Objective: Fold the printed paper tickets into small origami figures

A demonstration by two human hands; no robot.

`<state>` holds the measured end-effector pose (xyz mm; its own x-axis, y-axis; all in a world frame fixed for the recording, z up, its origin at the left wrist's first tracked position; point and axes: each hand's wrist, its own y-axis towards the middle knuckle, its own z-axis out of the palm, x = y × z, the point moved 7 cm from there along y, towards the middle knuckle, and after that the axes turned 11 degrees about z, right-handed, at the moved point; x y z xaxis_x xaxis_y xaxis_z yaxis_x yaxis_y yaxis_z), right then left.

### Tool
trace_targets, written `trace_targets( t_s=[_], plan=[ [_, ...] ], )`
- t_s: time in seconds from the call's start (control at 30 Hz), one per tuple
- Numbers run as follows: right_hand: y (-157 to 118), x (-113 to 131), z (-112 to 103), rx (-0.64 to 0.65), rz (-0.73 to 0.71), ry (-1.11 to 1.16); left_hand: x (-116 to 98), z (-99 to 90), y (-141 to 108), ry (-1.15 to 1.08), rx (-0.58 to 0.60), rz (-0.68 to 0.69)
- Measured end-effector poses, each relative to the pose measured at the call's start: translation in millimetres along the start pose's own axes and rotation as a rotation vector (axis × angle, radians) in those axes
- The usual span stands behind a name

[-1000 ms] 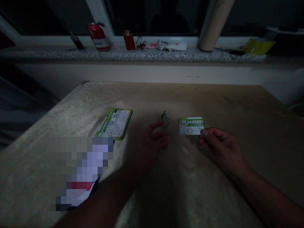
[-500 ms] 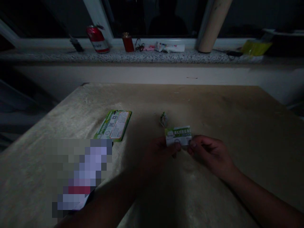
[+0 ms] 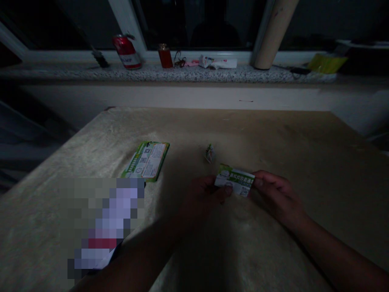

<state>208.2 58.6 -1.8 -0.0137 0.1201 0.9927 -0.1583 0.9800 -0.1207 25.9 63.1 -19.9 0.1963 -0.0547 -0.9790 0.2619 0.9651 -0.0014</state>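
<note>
We have the card above the bench, print facing us because our left grip pinches its seven-o'clock edge; our right grip meets three o'clock (pinching, we cannot tell). Crumpled wrapper: ten o'clock.

The card is green and white with pale lettering, the flat packet green and white with orange trim, the tabletop mottled beige, the windowsill speckled dark and pale grey, the can red and white, and the tube tan
</note>
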Motion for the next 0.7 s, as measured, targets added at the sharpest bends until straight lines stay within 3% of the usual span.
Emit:
trace_targets(
  t_s=[0.23, 0.37, 0.43, 0.53, 0.63, 0.7],
  plan=[
    [-0.5, -5.0, 14.7, 0.155, 0.131, 0.118, 7.1, 16.3, -6.6, -0.029, 0.223, -0.036],
    [-2.4, -1.1, 21.4, 0.176, 0.119, 0.058, 12.0, 15.8, -7.8, 0.098, 0.245, -0.026],
    [-1.6, 0.4, 20.0, 0.142, 0.080, -0.016, 5.1, 10.6, -6.8, 0.218, 0.193, 0.084],
    [-0.6, 2.9, 16.5, 0.052, 0.009, -0.179, -20.6, 8.7, -10.3, 0.491, 0.157, 0.416],
    [-0.7, 3.9, 17.4, 0.019, -0.026, -0.268, -41.5, 21.3, -23.2, 0.793, 0.261, 0.724],
    [-0.7, 2.8, 18.8, 0.020, -0.020, -0.289, -46.2, 28.0, -29.6, 0.957, 0.317, 0.803]
  ],
)
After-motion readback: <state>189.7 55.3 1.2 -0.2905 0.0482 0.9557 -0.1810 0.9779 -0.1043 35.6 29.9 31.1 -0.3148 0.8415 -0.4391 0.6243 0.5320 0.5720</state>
